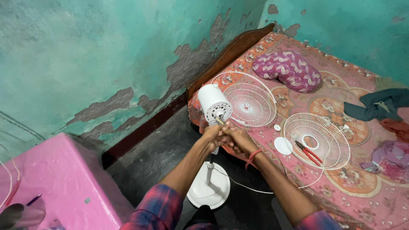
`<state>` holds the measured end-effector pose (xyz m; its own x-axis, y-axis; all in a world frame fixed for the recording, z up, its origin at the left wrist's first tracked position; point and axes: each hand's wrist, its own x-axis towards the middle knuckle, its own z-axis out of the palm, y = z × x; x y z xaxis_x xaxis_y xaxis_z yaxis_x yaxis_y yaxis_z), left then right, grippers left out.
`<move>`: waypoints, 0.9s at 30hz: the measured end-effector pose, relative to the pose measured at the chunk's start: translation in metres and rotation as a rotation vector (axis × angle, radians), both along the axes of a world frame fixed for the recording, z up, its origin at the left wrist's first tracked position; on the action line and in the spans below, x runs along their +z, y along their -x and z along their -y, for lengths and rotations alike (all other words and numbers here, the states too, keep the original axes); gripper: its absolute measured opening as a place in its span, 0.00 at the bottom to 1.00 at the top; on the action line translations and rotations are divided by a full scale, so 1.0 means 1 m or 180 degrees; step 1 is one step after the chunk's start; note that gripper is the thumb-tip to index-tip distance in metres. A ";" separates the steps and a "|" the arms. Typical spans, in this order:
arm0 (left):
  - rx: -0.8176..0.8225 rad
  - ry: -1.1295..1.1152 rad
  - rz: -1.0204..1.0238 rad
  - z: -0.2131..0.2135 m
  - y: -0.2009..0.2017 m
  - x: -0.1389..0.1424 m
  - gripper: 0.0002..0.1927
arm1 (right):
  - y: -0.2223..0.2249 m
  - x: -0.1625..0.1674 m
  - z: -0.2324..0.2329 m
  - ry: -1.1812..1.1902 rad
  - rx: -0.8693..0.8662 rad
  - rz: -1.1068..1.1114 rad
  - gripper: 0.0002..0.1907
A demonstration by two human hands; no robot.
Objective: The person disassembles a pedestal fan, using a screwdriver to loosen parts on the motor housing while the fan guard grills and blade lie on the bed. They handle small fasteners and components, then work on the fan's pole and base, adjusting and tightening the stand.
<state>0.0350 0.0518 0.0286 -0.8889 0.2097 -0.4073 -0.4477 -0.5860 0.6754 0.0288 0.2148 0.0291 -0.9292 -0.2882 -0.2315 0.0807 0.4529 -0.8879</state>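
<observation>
two hands, left hand (214,135) and right hand (238,139), closed around white fan motor (214,104) shaft, grilles (316,135) on bed (362,187)

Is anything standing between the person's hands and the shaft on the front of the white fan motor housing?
Nothing visible does. The left hand and right hand are clasped together right at the metal shaft protruding from the white cylindrical fan motor housing. The two white wire fan grilles lie apart on the patterned bedspread.

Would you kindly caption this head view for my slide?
Both hands work at a stripped pedestal fan's motor shaft; grilles lie on the bed.
</observation>
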 end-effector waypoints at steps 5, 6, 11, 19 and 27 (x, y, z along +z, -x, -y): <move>-0.0243 0.0200 -0.0225 0.001 0.010 -0.008 0.14 | -0.043 0.057 0.001 -0.1588 0.0102 -0.1922 0.19; -0.0159 0.0590 -0.0039 0.002 0.010 -0.009 0.15 | -0.050 0.065 0.004 -0.1768 0.0112 -0.2008 0.19; 0.0046 0.1274 0.0032 0.014 -0.006 0.002 0.25 | -0.062 0.080 0.016 -0.2243 0.0314 -0.1817 0.25; 0.1489 0.4861 -0.2828 0.053 -0.010 0.033 0.41 | -0.060 0.067 0.025 -0.1745 0.0053 -0.1984 0.21; -0.0272 0.4749 -0.3049 0.080 0.039 0.026 0.53 | -0.033 0.041 0.035 -0.2075 0.0008 -0.2077 0.17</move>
